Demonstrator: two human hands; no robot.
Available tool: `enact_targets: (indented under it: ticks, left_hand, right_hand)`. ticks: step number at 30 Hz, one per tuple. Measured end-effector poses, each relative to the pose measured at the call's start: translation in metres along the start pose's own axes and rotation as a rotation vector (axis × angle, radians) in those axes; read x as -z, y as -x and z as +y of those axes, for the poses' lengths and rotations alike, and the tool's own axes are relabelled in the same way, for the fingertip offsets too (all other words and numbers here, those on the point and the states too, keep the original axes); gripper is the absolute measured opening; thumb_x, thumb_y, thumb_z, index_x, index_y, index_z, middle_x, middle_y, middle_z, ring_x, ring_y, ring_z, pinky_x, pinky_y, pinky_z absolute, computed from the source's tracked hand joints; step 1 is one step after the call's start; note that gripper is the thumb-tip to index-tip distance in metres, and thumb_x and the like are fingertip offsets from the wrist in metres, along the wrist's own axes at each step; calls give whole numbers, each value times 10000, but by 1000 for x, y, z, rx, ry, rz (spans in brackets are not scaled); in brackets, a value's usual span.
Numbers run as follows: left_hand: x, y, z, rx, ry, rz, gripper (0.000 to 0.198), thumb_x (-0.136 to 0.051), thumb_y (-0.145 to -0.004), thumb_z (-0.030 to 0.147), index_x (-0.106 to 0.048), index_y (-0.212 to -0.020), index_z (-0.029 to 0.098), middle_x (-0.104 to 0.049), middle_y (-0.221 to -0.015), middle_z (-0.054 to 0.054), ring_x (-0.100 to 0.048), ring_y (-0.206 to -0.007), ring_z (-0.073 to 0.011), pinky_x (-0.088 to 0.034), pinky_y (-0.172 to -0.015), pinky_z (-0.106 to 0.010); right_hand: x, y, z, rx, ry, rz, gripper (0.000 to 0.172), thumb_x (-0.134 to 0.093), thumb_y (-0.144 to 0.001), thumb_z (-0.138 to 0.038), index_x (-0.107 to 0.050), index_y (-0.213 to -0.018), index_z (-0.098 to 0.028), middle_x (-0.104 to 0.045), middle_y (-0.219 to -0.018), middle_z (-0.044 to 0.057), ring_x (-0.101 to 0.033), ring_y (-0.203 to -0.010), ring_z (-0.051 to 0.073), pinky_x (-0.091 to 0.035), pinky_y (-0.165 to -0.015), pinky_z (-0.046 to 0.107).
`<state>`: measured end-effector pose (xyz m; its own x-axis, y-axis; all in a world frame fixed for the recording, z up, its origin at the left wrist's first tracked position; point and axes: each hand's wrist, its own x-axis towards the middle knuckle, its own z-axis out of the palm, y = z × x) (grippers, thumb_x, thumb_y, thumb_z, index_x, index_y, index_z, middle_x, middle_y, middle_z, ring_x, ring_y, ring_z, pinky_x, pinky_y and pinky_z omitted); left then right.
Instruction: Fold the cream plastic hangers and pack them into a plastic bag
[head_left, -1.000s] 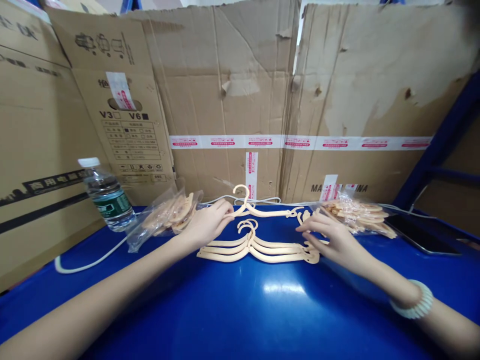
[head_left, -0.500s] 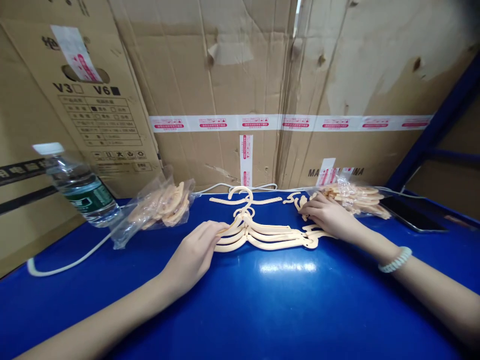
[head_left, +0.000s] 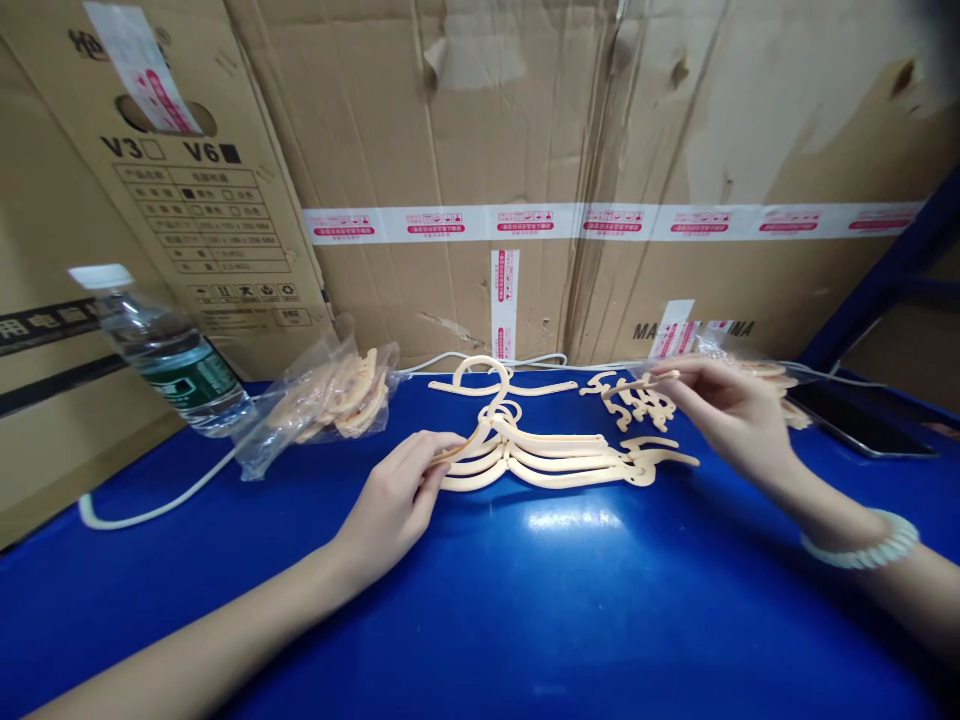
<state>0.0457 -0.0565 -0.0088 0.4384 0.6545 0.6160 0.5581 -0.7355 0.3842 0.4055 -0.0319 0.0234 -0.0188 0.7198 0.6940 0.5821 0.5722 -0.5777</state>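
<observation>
My left hand (head_left: 397, 490) is closed on the left arm of a peach plastic clothes hanger (head_left: 551, 440), whose hook points up and away. Under it several similar hangers (head_left: 570, 478) lie stacked on the blue table (head_left: 480, 620). My right hand (head_left: 739, 415), with a pale coiled band on its wrist, pinches a slim peach plastic piece (head_left: 637, 384) above a cluster of small curved pieces (head_left: 652, 410). Its full shape is hard to make out. Two hook-like parts (head_left: 660, 455) lie at the right end of the stack.
Clear bags of peach parts lie at the left (head_left: 337, 395) and, partly behind my right hand, at the right (head_left: 772, 375). A water bottle (head_left: 180, 355) leans at the left near a white cable (head_left: 157, 520). A dark phone (head_left: 862, 425) lies far right. Cardboard (head_left: 450, 300) walls the back.
My right hand has lifted off the small pieces and drawn back to the right, with a slim piece between its fingers. My left hand keeps hold of the hanger. The view has shifted slightly.
</observation>
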Motion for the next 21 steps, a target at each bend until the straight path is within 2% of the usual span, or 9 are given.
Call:
enact_targets:
  ticks: [2, 4, 8, 10, 14, 16, 19, 21]
  left_hand:
    - [0, 0, 0, 2, 3, 9, 233, -463, -956, 85, -548, -1148, 185, -642, -1052, -41, -630, -963, -147, -508, -835, -249]
    - [0, -1, 1, 0, 3, 17, 232, -468, -955, 90, -550, -1149, 187, -644, -1049, -42, -631, -967, -151, -509, -837, -254]
    - [0, 0, 1, 2, -1, 24, 225, -472, -956, 101, -551, -1147, 189, -647, -1042, -44, -636, -960, -157, -514, -837, -261]
    - [0, 0, 0, 9, 1, 17, 224, -473, -955, 103, -552, -1144, 192, -647, -1044, -44, -637, -961, -159, -518, -833, -262]
    - [0, -1, -1, 14, 6, 2, 217, -473, -956, 105, -556, -1134, 197, -649, -1047, -44, -641, -958, -161, -524, -828, -265]
    - [0, -1, -1, 12, 6, 6, 209, -471, -958, 108, -556, -1128, 195, -650, -1045, -45, -644, -956, -159, -526, -834, -266]
    - [0, -1, 0, 16, 6, 7, 205, -469, -961, 115, -558, -1127, 196, -651, -1045, -48, -647, -957, -161, -532, -838, -272]
    - [1, -1, 0, 24, 9, -3, 208, -468, -962, 122, -557, -1134, 197, -652, -1050, -53, -650, -958, -167, -538, -837, -282]
  right_hand:
    - [-5, 5, -11, -174, -226, 1, 190, -651, -877, -384, -692, -974, -226, -582, -644, -1, -506, -569, 147, -413, -525, 281]
    - [-11, 10, -18, -297, -402, -35, 214, -702, -834, -391, -702, -963, -220, -612, -656, 3, -545, -588, 142, -452, -548, 273]
    - [-24, 17, -26, -527, -603, -213, 294, -782, -736, -416, -734, -933, -202, -686, -884, 75, -621, -798, 193, -518, -600, 270]
    - [-28, 20, -27, -609, -653, -285, 314, -784, -730, -449, -751, -888, -180, -679, -892, 89, -608, -784, 188, -510, -568, 257]
    - [-32, 25, -21, -675, -657, -281, 338, -835, -685, -444, -731, -818, -151, -670, -786, 65, -560, -629, 124, -481, -533, 235]
    - [-31, 26, -19, -688, -658, -256, 380, -868, -659, -399, -686, -903, -171, -692, -803, 56, -562, -606, 113, -479, -539, 234]
    - [-30, 26, -18, -711, -693, -214, 616, -885, -647, -360, -556, -1156, -244, -703, -789, 28, -597, -627, 132, -494, -565, 245]
    - [-28, 24, -18, -734, -707, -231, 693, -889, -636, -365, -520, -1210, -250, -702, -789, 31, -623, -666, 153, -510, -584, 259]
